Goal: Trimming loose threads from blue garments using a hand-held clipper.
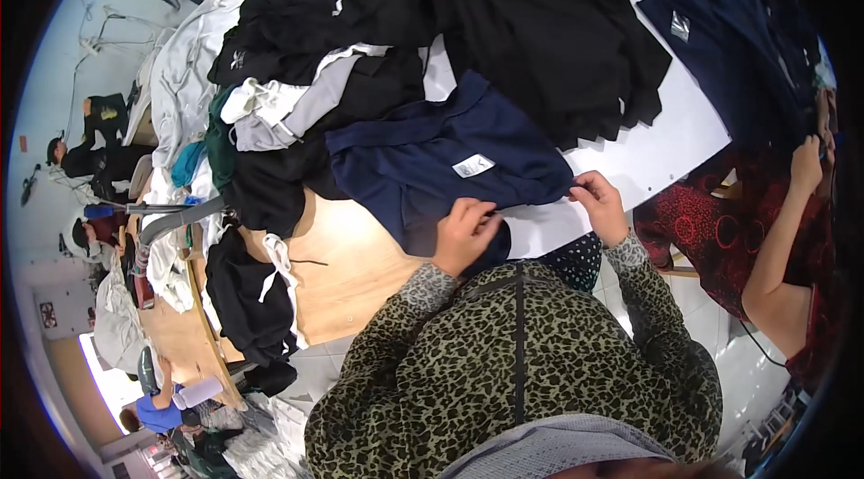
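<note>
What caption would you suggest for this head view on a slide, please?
Right hand pinching the edge of a navy garment, left hand touching it, among black garments on a worktable.

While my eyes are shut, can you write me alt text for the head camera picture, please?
A person's right hand pinches a corner of a dark blue garment with a whitish patch, while the left hand is at the garment's near edge. Black clothes lie beyond, on a wooden table.
</note>
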Demonstrator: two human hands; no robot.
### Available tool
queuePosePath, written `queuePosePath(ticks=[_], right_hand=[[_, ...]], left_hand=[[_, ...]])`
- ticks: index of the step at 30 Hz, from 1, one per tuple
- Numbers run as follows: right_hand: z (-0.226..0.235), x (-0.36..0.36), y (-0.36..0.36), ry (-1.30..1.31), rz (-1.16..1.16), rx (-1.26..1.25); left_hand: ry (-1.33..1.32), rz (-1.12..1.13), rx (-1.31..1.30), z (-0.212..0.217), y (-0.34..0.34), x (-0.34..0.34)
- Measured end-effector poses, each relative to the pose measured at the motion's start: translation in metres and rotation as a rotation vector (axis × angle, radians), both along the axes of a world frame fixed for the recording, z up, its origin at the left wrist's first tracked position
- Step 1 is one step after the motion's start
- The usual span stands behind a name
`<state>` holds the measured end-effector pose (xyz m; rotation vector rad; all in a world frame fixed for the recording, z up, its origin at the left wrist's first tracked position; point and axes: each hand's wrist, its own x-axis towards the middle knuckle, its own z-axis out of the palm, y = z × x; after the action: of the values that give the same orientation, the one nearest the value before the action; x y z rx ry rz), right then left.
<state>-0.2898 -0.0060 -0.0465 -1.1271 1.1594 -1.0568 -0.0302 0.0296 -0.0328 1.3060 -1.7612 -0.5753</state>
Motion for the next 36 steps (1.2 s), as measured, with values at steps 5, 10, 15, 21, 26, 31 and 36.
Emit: queuePosePath(ticks=[5, 10, 15, 21, 26, 31, 36], right_hand=[[0.055, 0.054, -0.001, 0.01, 0.11, -0.161], [0.064, 0.057, -0.022, 0.092, 0.0, -0.375], [0.059, 0.064, -0.03, 0.246, -0.052, -0.482], [0.019, 0.086, -0.013, 0.368, 0.145, -0.283], [0.029, 0.102, -0.02, 0.335, 0.152, -0.276], [0.046, 0.125, -0.029, 0.533, 0.131, -0.617], [0.041, 0.123, -0.038, 0.284, 0.127, -0.267]], left_hand=[[0.179, -0.059, -0.026, 0.018, -0.011, -0.035], [0.778, 0.071, 0.513, 0.026, -0.021, -0.015], [1.446, 0.345, 0.606, 0.046, -0.06, 0.039], [1.594, 0.335, 0.556, 0.036, -0.065, 0.071], [1.597, 0.338, 0.531, 0.04, -0.061, 0.08], [1.607, 0.287, 0.495, 0.042, -0.061, 0.087], [1.367, 0.439, 0.4, 0.045, -0.066, 0.104]])
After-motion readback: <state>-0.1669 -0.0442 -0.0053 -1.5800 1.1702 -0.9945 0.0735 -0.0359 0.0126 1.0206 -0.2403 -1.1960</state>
